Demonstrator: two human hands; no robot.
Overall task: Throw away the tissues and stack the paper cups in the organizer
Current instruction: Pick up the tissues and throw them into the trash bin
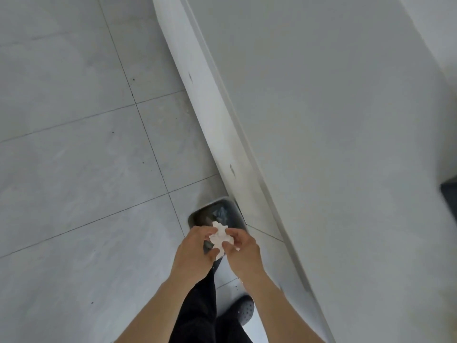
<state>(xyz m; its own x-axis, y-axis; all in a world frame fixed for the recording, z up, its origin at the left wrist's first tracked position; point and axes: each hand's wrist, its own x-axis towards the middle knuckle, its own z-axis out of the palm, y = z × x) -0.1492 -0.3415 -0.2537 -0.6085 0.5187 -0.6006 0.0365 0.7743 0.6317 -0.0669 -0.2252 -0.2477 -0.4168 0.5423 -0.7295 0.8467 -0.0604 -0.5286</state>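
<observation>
Both hands met in front of the body, low in the view, over a dark bin (197,214) that stood on the grey tiled floor (74,157) against the foot of a white wall (321,120); the left hand (195,251) reached in from the lower left with its bare forearm angled up and to the right, the back of the hand toward the camera, its fingers curled inward and the thumb pressed against the lower edge of a crumpled white tissue (218,236); the right hand (243,253) came in from the lower right, forearm slanting up and to the left, fingers bent and closed on the tissue's right side; so the tissue was pinched between the two hands, bunched into a wad whose top corner stuck up above the fingertips; it hung directly above the bin's open mouth, not touching the rim; some dark contents showed inside the bin, too blurred to tell what they were; black trouser legs (197,305) and a dark perforated shoe (243,309) showed below the wrists, the shoe planted on the tiles near the wall.
</observation>
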